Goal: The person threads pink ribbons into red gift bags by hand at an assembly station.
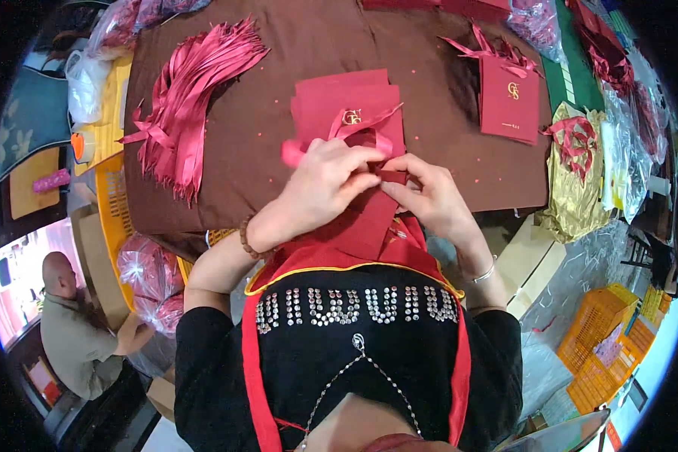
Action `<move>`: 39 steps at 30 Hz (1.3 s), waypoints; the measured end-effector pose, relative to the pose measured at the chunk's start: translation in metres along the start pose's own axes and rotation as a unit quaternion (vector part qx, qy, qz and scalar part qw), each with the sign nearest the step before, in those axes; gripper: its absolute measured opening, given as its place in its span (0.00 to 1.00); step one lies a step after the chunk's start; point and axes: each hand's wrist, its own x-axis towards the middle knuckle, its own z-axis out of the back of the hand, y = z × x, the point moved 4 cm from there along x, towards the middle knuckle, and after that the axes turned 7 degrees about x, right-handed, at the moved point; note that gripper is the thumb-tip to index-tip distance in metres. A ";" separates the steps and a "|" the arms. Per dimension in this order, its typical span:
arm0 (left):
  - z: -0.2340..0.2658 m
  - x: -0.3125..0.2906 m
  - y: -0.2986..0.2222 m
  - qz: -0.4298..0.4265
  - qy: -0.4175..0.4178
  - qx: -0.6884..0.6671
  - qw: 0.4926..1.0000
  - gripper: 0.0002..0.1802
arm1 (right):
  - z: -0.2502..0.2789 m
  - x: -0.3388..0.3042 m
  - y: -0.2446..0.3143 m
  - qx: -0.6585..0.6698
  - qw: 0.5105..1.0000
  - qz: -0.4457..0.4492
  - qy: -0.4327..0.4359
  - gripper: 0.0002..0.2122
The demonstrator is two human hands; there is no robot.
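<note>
Flat dark-red paper gift bags [339, 87] with a gold emblem lie stacked before me at the table's middle. Another red paper bag [365, 226] slants from my fingers down toward my apron. My left hand [328, 177] is closed in a pinch on a pink-red satin ribbon [380, 120] by the bag's edge; the ribbon loops out on both sides of that hand. My right hand [432, 194] pinches the same bag's edge between thumb and fingers, close to the left fingertips. The exact grip point is partly hidden by my fingers.
A thick bundle of ribbons [192, 105] lies at left on the brown tablecloth [233, 169]. Ribbon-handled bags [509, 98] are piled at right, near gold wrapping [576, 173] with ribbons. An orange crate [117, 200] stands at left; a person [79, 331] is beyond it.
</note>
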 end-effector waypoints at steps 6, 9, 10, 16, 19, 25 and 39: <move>0.015 0.025 0.012 -0.043 0.153 0.152 0.976 0.06 | -0.012 0.000 0.011 -0.155 0.965 0.205 -0.056 0.08; 0.016 0.039 0.025 -0.009 0.257 0.080 0.963 0.09 | -0.017 0.001 0.013 -0.158 0.969 0.185 -0.050 0.08; 0.015 0.042 0.026 0.026 0.326 0.039 0.944 0.10 | -0.019 0.001 0.015 -0.159 0.968 0.189 -0.045 0.08; 0.006 0.053 0.030 0.055 0.420 -0.010 0.906 0.12 | -0.021 0.001 0.016 -0.138 0.972 0.186 -0.049 0.08; 0.004 0.053 0.032 0.095 0.429 -0.040 0.898 0.13 | -0.021 0.000 0.016 -0.139 0.969 0.200 -0.042 0.08; -0.005 0.044 0.034 0.173 0.413 -0.154 0.881 0.08 | -0.023 -0.003 0.021 -0.129 0.968 0.206 -0.060 0.08; 0.003 0.064 0.065 0.235 0.088 -0.232 0.940 0.13 | -0.023 0.006 -0.002 0.022 0.998 0.060 0.014 0.08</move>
